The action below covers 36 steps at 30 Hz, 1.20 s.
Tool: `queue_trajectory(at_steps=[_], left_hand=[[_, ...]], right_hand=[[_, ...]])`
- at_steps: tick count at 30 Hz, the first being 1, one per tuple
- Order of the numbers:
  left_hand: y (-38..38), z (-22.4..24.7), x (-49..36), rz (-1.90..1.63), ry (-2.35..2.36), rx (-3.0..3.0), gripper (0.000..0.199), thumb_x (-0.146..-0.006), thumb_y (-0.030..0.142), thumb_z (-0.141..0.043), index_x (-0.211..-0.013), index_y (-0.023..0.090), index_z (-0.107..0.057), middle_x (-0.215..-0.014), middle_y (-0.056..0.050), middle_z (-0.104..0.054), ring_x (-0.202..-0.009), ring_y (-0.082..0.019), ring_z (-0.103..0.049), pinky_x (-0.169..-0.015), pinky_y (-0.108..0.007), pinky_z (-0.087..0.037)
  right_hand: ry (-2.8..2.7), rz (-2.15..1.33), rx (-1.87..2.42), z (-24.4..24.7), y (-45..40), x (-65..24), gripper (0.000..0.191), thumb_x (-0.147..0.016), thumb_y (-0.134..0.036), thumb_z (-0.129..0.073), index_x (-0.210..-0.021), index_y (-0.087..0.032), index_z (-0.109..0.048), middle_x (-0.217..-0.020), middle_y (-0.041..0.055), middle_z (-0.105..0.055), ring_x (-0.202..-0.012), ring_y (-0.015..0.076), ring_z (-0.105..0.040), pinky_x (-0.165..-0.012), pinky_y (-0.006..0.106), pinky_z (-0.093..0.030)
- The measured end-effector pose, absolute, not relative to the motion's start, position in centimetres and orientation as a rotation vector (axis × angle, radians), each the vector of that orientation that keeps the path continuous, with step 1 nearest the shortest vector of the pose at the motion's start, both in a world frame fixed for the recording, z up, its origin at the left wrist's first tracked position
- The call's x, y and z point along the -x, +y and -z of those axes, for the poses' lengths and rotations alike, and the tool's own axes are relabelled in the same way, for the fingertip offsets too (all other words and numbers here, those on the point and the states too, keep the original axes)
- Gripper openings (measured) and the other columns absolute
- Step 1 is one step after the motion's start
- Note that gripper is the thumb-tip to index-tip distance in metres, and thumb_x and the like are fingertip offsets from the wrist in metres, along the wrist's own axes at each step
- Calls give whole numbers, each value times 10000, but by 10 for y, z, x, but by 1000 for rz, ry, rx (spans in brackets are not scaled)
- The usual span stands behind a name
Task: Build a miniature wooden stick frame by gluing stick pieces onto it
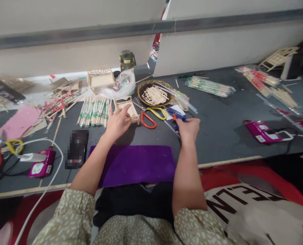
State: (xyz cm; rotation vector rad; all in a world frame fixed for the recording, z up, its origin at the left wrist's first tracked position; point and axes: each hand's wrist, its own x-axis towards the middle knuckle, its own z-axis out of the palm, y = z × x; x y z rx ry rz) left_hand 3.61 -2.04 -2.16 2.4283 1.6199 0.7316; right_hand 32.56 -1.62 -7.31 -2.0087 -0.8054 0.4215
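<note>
My left hand [117,123] is over the near-left side of a small bed-like frame [131,112] made of pale wooden sticks. Its fingers are spread, and I cannot tell whether they touch the frame. At the right, the fingers of my right hand [189,130] are closed around a blue glue gun [177,113] with an orange trigger, partly hidden by the hand. Between the two hands lie scissors with one red and one yellow handle loop [148,120]. Behind them is a round woven basket [140,91] holding many short wooden sticks [155,95].
Wrapped chopsticks [94,110] lie left of the frame, near a phone [76,149]. A purple cloth [138,165] covers the table's front edge. Another stick model [101,81] and a bottle [127,61] stand behind. Purple power boxes [262,132] sit at both sides.
</note>
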Motion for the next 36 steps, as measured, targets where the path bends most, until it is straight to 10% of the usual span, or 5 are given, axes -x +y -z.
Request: queue_trajectory(at_steps=[13, 17, 31, 36], left_hand=[[-16, 16, -26, -633, 1502, -2360, 842, -797, 102, -705, -1530, 228, -309, -1055, -46, -743, -1222, -295, -636, -1237, -719, -17], [-22, 24, -29, -735, 1523, -2363, 809, -806, 97, -669, -1524, 240, -323, -1140, -76, -721, -1315, -310, -567, -1222, -744, 46], [-30, 14, -33, -767, 1651, -2318, 697, -886, 213, -616, -1535, 178, -363, -1143, -98, -725, -1402, -338, -444, -1223, -726, 107], [-9, 1, -19, -918, 1675, -2277, 457, -890, 147, -553, -1345, 190, -568, -1065, -84, -717, -1206, -286, -571, -1205, -579, -310]], right_hand=[[-490, -1226, 956, 39, -73, -295, 351, -550, -271, -801, -844, -187, -628, -722, -34, -641, -652, 98, -637, -530, 189, -533], [-700, -1193, 912, 44, -72, -260, 286, -608, -252, -749, -867, -191, -646, -906, 27, -751, -489, 71, -539, -356, 192, -368], [-985, -852, 1135, 63, -87, -220, 275, -824, -438, -713, -832, -165, -674, -547, -43, -627, -384, 73, -479, -433, 233, -412], [-889, -895, 1125, 64, -84, -220, 295, -814, -448, -726, -876, -176, -630, -711, 0, -731, -389, 60, -482, -419, 231, -426]])
